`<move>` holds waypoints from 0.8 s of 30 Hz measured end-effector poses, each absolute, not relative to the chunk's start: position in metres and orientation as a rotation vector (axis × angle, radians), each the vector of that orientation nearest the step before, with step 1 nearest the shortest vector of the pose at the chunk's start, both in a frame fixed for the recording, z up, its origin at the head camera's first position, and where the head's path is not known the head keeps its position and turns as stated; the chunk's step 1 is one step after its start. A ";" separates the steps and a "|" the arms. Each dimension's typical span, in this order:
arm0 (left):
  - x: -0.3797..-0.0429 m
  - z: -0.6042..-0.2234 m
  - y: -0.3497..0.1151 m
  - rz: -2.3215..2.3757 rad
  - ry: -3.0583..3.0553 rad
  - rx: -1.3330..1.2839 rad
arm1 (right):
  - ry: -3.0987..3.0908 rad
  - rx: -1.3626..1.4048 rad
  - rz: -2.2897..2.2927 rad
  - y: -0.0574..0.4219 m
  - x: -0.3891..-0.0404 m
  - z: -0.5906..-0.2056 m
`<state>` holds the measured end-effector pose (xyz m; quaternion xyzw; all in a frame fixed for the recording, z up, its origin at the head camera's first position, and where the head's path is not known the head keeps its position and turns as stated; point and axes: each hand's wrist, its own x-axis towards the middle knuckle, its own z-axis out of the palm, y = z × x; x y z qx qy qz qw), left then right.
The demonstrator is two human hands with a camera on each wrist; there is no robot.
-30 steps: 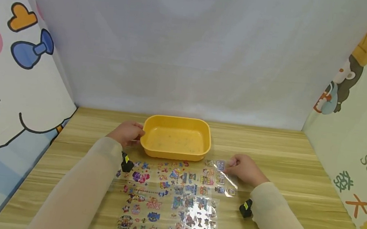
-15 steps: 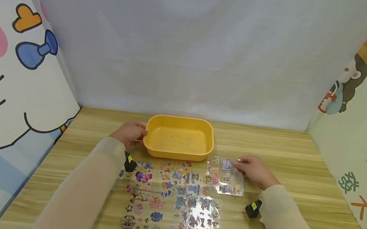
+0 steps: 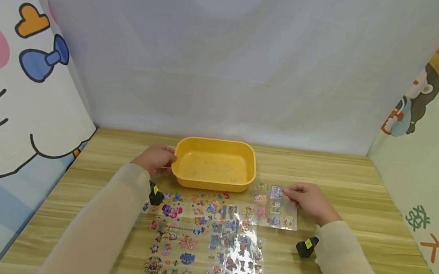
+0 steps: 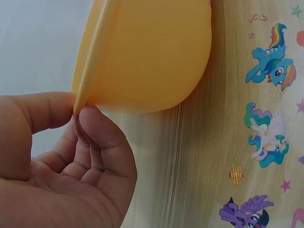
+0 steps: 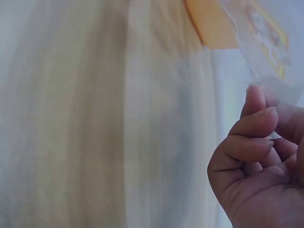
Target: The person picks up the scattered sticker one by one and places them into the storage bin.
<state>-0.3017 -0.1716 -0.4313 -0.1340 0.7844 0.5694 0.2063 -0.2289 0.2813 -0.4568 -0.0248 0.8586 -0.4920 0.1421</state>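
Note:
A yellow plastic basin (image 3: 212, 185) stands near the back of the wooden table in the head view. My left hand (image 3: 155, 159) pinches its left rim between thumb and fingers, as the left wrist view shows with the basin (image 4: 156, 52) above the fingers. To the right of the basin, my right hand (image 3: 311, 201) pinches the edge of a clear sticker sheet (image 3: 274, 216) printed with small coloured figures. In the right wrist view a corner of that sheet (image 5: 266, 35) rises from between the thumb and fingertips.
Several clear sticker sheets (image 3: 188, 245) lie side by side in front of the basin, some overlapping and glaring with light. A black wrist camera (image 3: 306, 246) hangs by the right sleeve. A pale curtain (image 3: 227, 66) closes off the back of the table (image 3: 332, 175).
My right hand has drawn the sticker sheet rightward and slightly up, partly away from the other sheets. The left hand stays on the basin's rim. The head view has shifted a little.

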 end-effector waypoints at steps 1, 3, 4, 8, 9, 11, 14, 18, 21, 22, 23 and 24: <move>-0.301 -0.431 -0.172 1.586 2.186 -0.371 | 2.473 -0.066 -1.438 0.282 -0.229 -0.455; -0.301 -0.431 -0.172 1.586 2.187 -0.366 | 2.467 -0.053 -1.469 0.284 -0.230 -0.451; -0.301 -0.431 -0.172 1.590 2.185 -0.368 | 2.463 -0.045 -1.482 0.284 -0.231 -0.449; -0.302 -0.432 -0.171 1.588 2.192 -0.371 | 2.461 -0.019 -1.508 0.288 -0.233 -0.440; -0.302 -0.432 -0.171 1.585 2.197 -0.371 | 2.455 -0.010 -1.522 0.289 -0.234 -0.439; -0.302 -0.433 -0.171 1.581 2.202 -0.368 | 2.452 -0.006 -1.541 0.290 -0.236 -0.435; -0.303 -0.434 -0.172 1.583 2.201 -0.367 | 2.457 -0.008 -1.561 0.291 -0.240 -0.431; -0.303 -0.435 -0.174 1.586 2.199 -0.370 | 2.452 -0.017 -1.573 0.286 -0.248 -0.427; -0.304 -0.436 -0.174 1.588 2.201 -0.371 | 2.425 -0.024 -1.586 0.277 -0.255 -0.426; -0.304 -0.436 -0.174 1.590 2.202 -0.373 | 2.416 -0.030 -1.596 0.274 -0.256 -0.425; -0.303 -0.436 -0.174 1.589 2.205 -0.372 | 2.411 -0.037 -1.600 0.270 -0.258 -0.424; -0.303 -0.437 -0.174 1.592 2.205 -0.371 | 2.412 -0.043 -1.597 0.267 -0.260 -0.423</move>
